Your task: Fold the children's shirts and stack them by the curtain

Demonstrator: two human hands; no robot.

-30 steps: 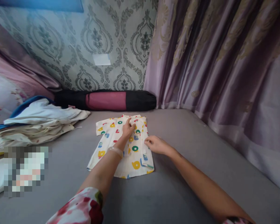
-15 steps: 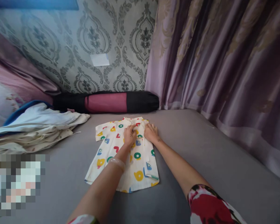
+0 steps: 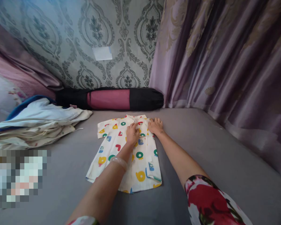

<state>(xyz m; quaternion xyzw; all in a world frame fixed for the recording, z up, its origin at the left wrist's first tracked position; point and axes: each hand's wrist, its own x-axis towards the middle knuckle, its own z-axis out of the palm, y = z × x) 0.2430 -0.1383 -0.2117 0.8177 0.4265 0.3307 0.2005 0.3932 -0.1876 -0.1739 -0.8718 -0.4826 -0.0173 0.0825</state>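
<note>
A small white short-sleeved shirt point(image 3: 140, 162) with coloured letter prints lies on the bed, collar pointing away from me. Its left sleeve is spread out, while the right side looks folded inward over the chest. My left hand point(image 3: 132, 133) is on the chest near the front opening, its fingers curled down against the cloth. At the shirt's right shoulder edge, my right hand point(image 3: 155, 125) rests with fingers somewhat apart, partly over the bed sheet. The fingertips of both hands are partly hidden.
The bed has a grey sheet point(image 3: 201, 147). A pile of clothes point(image 3: 42, 118) lies to the left, beside a blurred patch point(image 3: 25, 178). A black and pink roll-shaped bag point(image 3: 110, 99) lies along the wall. Purple curtains point(image 3: 215, 62) hang at the right.
My right hand has shifted slightly outward at the shoulder edge, and its fingers have spread from a more curled shape. My left hand stays on the chest. The view has tilted slightly.
</note>
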